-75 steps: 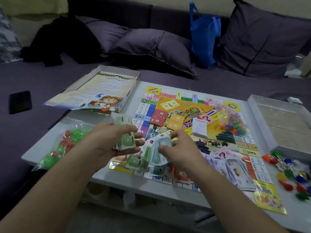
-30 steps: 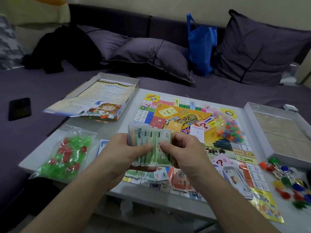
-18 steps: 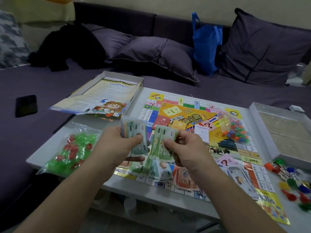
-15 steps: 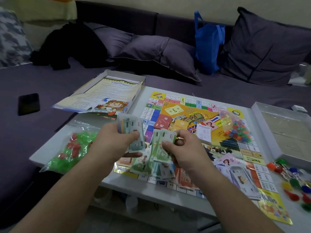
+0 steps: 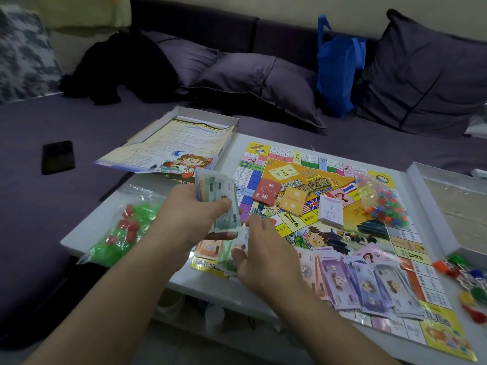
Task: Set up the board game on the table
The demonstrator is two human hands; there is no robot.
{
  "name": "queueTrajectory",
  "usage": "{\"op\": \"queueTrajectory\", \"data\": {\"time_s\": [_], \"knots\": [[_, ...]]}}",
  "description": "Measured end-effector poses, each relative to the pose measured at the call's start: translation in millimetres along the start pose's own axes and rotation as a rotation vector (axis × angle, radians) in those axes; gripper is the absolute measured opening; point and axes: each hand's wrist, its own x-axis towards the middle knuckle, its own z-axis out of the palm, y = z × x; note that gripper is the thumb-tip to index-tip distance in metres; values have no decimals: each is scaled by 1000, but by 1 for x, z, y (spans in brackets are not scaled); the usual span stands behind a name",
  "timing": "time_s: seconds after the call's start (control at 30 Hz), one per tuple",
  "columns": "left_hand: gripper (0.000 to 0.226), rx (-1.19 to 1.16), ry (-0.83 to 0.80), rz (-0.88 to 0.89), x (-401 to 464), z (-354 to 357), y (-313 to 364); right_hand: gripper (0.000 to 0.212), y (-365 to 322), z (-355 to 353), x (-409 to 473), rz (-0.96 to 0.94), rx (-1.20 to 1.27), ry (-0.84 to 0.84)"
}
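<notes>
The colourful game board (image 5: 329, 185) lies flat on the white table (image 5: 110, 214). My left hand (image 5: 192, 214) grips a stack of play money (image 5: 218, 196) above the board's near left corner. My right hand (image 5: 263, 256) is lower, pinching green notes (image 5: 229, 255) down at the board's near left edge. Purple notes (image 5: 369, 280) are fanned out on the board's near right part. Red and orange cards (image 5: 279, 193) and a white card stack (image 5: 330, 210) sit mid-board. A bag of coloured pieces (image 5: 382, 204) rests on the board's right side.
A bag of green and red pieces (image 5: 123, 230) lies on the table's left. The box half holding the rule sheet (image 5: 179, 143) overhangs the sofa; the other box half (image 5: 453, 204) is at right. Loose coloured pawns (image 5: 469, 283), a black phone (image 5: 58, 157) and a blue bag (image 5: 337, 67) are around.
My hands split the money: the right hand carried green notes down to the board's near left edge, while the left hand kept the remaining stack raised.
</notes>
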Motion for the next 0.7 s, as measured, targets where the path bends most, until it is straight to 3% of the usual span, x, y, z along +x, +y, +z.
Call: {"op": "queueTrajectory", "data": {"time_s": [0.07, 0.13, 0.2, 0.27, 0.3, 0.47, 0.57, 0.7], "knots": [[9, -22, -33, -10, -3, 2, 1, 51, 1, -4, -1, -7, -42, 43], [12, -58, -80, -26, -6, 6, 1, 30, 6, -13, 1, 28, 152, 126], [14, -78, -134, -42, -9, 10, 1, 16, 12, -29, 4, 128, 635, 155], [19, -73, -195, -66, -13, 14, 0, 11, 18, -47, 3, 213, 1157, 64], [22, -57, -236, -77, -14, 17, -1, 10, 21, -53, 1, 205, 1273, 16], [26, -77, -408, -82, -23, 30, -2, 16, 37, -59, -5, 117, 1069, 97], [23, -175, -385, -106, -23, 33, -2, 16, 46, -64, -6, 141, 1104, 125], [24, -84, -333, -61, -22, 36, -7, 8, 50, -72, -12, 167, 1152, 75]]}}
